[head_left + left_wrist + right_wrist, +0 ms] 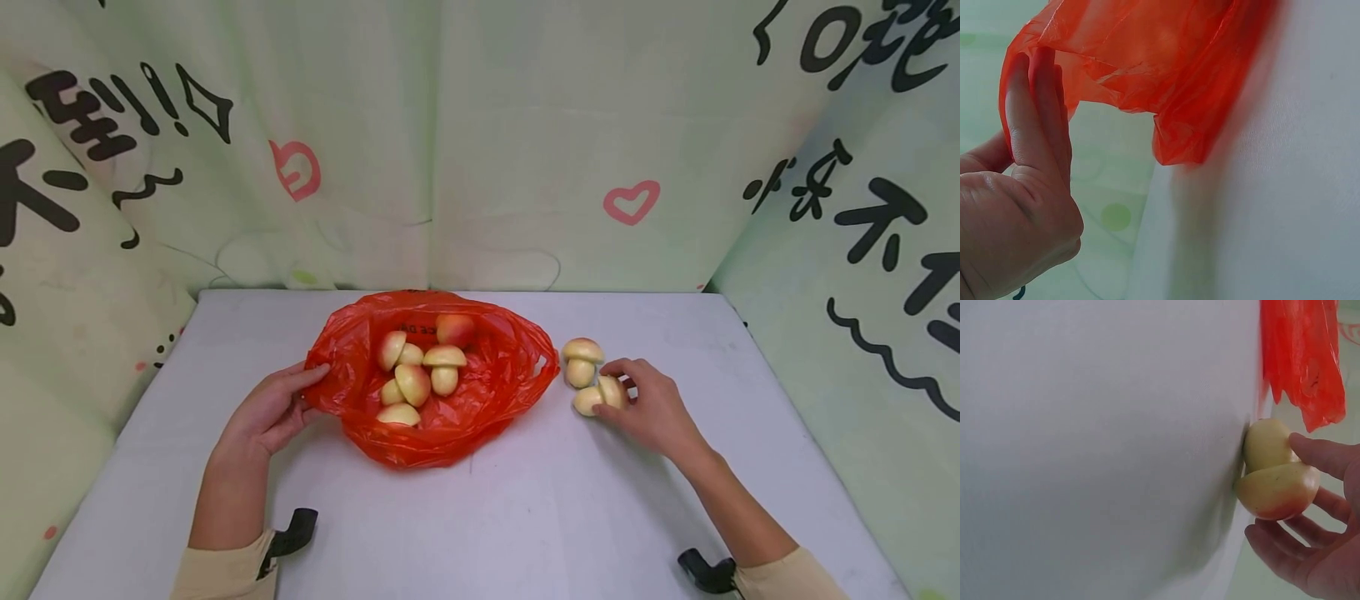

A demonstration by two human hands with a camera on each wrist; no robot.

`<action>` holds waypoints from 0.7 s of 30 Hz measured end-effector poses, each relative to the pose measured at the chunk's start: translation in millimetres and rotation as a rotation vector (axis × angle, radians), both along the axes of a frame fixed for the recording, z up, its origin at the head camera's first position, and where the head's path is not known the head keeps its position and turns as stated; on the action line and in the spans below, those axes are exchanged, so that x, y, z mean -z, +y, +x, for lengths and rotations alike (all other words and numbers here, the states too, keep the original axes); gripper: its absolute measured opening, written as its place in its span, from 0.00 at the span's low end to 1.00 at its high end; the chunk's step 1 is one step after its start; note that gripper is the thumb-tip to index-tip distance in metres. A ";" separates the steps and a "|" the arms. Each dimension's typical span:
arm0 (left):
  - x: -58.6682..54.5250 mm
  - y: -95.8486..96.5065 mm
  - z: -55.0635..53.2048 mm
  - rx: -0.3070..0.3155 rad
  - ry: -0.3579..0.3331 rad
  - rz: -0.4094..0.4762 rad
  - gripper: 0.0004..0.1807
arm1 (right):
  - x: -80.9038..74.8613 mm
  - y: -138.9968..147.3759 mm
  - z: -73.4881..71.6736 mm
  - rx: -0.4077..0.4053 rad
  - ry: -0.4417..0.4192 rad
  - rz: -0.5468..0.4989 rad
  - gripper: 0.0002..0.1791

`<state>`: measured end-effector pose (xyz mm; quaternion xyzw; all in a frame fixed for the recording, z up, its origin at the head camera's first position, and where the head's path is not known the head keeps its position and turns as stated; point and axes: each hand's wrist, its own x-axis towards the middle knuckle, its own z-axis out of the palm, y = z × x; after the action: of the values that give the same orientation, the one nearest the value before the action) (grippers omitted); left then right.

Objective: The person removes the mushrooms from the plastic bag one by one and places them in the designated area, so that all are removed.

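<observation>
A red plastic bag (pixel 450 446) lies spread on the table with its mouth up, several toy mushrooms inside, among them one with a pale cap (pixel 445 357). My left hand (pixel 273 408) holds the bag's left rim; in the left wrist view the fingers (pixel 1025 125) reach into the red film. To the right of the bag my right hand (pixel 652 408) pinches a cream mushroom with a reddish cap (pixel 1282 490), thumb at the stem and fingers around the cap. That mushroom lies tipped on its side, low over the tabletop. Just behind it another mushroom (pixel 581 360) stands on the table.
The white table (pixel 525 533) reaches back to a pale green curtain (pixel 495 167), which also hangs along both sides. Black lettering and pink hearts are printed on the curtain. Black wrist mounts (pixel 296 531) are strapped over beige sleeves.
</observation>
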<state>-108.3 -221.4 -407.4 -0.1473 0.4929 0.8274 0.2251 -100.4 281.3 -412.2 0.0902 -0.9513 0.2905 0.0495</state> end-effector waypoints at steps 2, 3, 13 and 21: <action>-0.5 0.2 0.1 0.002 0.000 -0.005 0.31 | -0.2 -0.1 -0.2 0.006 -0.013 -0.007 0.26; -0.6 0.3 0.2 0.003 -0.001 -0.005 0.31 | 0.1 -0.1 -0.4 0.008 -0.017 -0.009 0.26; -0.4 -0.6 0.3 0.002 -0.003 -0.004 0.32 | 1.4 -0.3 -0.6 0.023 -0.038 0.001 0.28; -0.3 -1.1 -0.7 -0.007 -0.016 -0.006 0.34 | 2.8 -0.2 -0.6 0.034 -0.054 0.014 0.29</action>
<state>-109.1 -222.5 -407.1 -0.1563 0.4930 0.8256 0.2258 -100.9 281.2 -415.0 0.0666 -0.9557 0.2852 0.0282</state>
